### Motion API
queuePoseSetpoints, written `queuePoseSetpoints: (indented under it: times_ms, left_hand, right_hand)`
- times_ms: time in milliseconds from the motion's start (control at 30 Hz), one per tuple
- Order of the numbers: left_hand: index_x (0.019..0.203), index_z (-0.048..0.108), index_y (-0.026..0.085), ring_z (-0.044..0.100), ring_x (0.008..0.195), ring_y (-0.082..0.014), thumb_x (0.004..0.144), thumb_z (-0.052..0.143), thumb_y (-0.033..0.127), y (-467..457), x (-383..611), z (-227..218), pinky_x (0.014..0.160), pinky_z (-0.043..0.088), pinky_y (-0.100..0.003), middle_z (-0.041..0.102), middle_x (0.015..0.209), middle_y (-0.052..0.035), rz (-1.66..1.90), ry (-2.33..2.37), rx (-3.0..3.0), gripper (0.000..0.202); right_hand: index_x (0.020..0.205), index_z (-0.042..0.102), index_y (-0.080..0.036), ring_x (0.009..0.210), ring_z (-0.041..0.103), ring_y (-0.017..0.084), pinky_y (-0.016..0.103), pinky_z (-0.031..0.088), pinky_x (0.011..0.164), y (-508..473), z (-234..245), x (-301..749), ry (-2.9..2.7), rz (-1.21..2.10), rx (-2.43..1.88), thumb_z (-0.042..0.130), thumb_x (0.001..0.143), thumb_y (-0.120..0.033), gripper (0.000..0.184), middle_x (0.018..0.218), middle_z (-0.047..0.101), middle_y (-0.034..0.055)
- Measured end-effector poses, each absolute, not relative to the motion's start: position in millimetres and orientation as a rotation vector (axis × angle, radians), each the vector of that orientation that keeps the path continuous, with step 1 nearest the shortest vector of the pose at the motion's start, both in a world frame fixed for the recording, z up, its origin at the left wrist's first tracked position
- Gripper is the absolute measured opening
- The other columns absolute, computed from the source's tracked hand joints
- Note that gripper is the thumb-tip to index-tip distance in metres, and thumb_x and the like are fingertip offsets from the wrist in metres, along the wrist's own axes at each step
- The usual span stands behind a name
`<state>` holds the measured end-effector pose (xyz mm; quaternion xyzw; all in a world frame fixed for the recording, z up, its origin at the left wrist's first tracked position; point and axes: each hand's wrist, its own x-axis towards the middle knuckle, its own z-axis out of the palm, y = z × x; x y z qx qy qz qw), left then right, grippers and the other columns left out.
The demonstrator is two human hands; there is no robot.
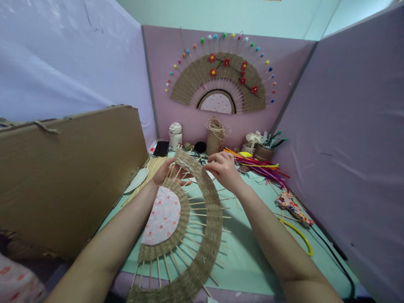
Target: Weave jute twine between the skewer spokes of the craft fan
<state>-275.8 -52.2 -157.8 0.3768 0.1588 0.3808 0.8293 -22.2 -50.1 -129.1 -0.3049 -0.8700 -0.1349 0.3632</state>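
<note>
The fan [185, 206] was clamped near its top by the left grip [162, 171], its woven arc [214, 206] being spread below and rightward. Whether anything was pinched in the right grip [225, 168], just beside the arc, could not be told. Sticks [158, 271] could be snapped if unevenly pressed.

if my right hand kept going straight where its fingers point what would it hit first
Most likely the fan's outer woven band, just left of the right hand's fingers; depth is unclear, so they may already touch it.
</note>
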Motion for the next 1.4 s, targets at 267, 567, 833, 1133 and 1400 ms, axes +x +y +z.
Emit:
queuePoseSetpoints:
  times_ms: [267, 567, 833, 1133, 1400]
  left_hand:
    - [0.111, 0.066, 0.014, 0.061, 0.105, -0.0319, 0.086, 0.045, 0.048, -51.8, -273.8, -156.7, 0.084, 0.050, -0.044, 0.069, 0.107, -0.0142, 0.799, 0.344, 0.794, 0.047]
    - [0.113, 0.065, 0.015, 0.061, 0.105, -0.0314, 0.087, 0.044, 0.046, -53.3, -273.2, -155.9, 0.083, 0.050, -0.044, 0.068, 0.110, -0.0139, 0.810, 0.330, 0.776, 0.046]
    - [0.118, 0.062, 0.013, 0.061, 0.105, -0.0322, 0.088, 0.041, 0.049, -52.3, -272.9, -156.4, 0.084, 0.050, -0.046, 0.068, 0.108, -0.0152, 0.813, 0.360, 0.809, 0.051]
    - [0.120, 0.061, 0.012, 0.060, 0.107, -0.0319, 0.090, 0.039, 0.050, -50.5, -274.7, -159.3, 0.085, 0.050, -0.045, 0.067, 0.110, -0.0160, 0.804, 0.345, 0.811, 0.053]
    - [0.116, 0.063, 0.014, 0.062, 0.104, -0.0322, 0.088, 0.042, 0.048, -50.9, -274.4, -158.8, 0.083, 0.051, -0.045, 0.067, 0.110, -0.0157, 0.825, 0.362, 0.810, 0.049]
  right_hand:
    - [0.088, 0.073, -0.026, 0.097, 0.045, 0.021, 0.038, 0.027, 0.084, -49.4, -130.4, -22.5, -2.233, -0.356, -0.805, 0.053, 0.091, -0.035, 0.021, 0.098, 0.065, 0.0050]
    - [0.089, 0.073, -0.027, 0.099, 0.044, 0.022, 0.040, 0.026, 0.087, -47.8, -132.2, -21.1, -2.243, -0.369, -0.837, 0.054, 0.091, -0.033, 0.020, 0.101, 0.064, 0.0056]
    - [0.088, 0.074, -0.027, 0.101, 0.044, 0.023, 0.041, 0.026, 0.088, -47.3, -133.1, -21.0, -2.239, -0.334, -0.820, 0.054, 0.090, -0.034, 0.021, 0.102, 0.065, 0.0051]
    - [0.098, 0.072, -0.027, 0.103, 0.046, 0.024, 0.041, 0.028, 0.088, -49.6, -131.8, -23.0, -2.264, -0.321, -0.859, 0.056, 0.089, -0.032, 0.018, 0.104, 0.065, 0.0066]
    - [0.116, 0.064, -0.025, 0.100, 0.052, 0.023, 0.038, 0.031, 0.088, -51.4, -127.0, -23.2, -2.182, -0.203, -0.848, 0.049, 0.093, -0.028, 0.028, 0.105, 0.067, 0.0071]
